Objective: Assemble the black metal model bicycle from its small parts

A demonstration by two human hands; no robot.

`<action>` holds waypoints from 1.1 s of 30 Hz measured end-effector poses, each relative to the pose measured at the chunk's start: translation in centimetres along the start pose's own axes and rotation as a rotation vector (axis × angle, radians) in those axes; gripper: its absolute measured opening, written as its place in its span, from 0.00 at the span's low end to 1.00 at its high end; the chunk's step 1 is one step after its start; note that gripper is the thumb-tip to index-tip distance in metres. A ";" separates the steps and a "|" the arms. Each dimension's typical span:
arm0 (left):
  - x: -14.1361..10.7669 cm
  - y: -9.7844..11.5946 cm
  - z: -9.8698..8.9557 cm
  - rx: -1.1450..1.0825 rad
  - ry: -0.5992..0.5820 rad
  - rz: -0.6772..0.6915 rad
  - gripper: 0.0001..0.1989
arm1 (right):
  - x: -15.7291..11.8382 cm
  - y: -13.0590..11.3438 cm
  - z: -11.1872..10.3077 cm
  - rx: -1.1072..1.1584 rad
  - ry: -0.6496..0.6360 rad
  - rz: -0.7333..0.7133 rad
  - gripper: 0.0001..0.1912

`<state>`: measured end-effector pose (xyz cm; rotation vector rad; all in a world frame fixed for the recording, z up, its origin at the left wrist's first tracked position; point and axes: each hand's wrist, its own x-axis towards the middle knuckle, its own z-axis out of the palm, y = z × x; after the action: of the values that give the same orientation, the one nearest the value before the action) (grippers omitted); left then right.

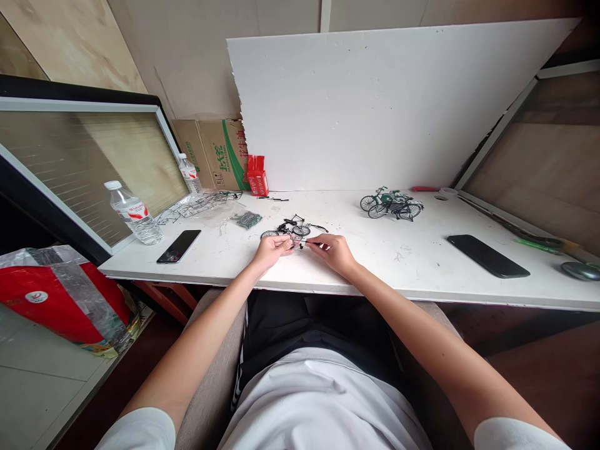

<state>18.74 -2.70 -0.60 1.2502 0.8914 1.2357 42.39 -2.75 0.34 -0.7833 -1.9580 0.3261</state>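
Note:
Near the table's front edge, my left hand is closed, pinching a small dark bicycle part whose exact shape is too small to tell. Facing it, my right hand is closed in a pinch on a thin dark rod-like piece that points toward the left fingertips. Just beyond the fingers lie miniature bicycle parts, among them a black frame piece and a spoked wheel. A curved black strip rests behind my right fingertips. Farther right stand miniature bicycles, dark green and black.
On the left are a phone, a water bottle, dark part frames and a bag of small pieces. A red box stands by a carton. At right lie a black phone and a mouse.

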 end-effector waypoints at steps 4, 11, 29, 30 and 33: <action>0.1 -0.1 0.0 -0.007 0.007 0.004 0.31 | 0.0 -0.1 0.0 0.003 0.004 -0.002 0.12; 0.0 0.0 0.0 -0.001 0.022 -0.002 0.32 | 0.0 -0.2 0.0 0.014 0.008 0.025 0.14; -0.1 0.6 0.1 0.030 0.023 0.000 0.32 | 0.2 0.0 -0.2 0.016 -0.026 0.159 0.14; -0.1 0.6 0.1 0.031 0.021 0.003 0.32 | 0.2 0.0 -0.2 0.011 -0.024 0.151 0.14; -0.1 0.6 0.2 0.025 0.019 0.011 0.33 | 0.2 -0.1 -0.1 -0.016 -0.021 0.119 0.13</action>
<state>18.77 -2.88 0.01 1.2664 0.9171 1.2499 42.39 -2.71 0.59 -0.9127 -1.9399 0.3915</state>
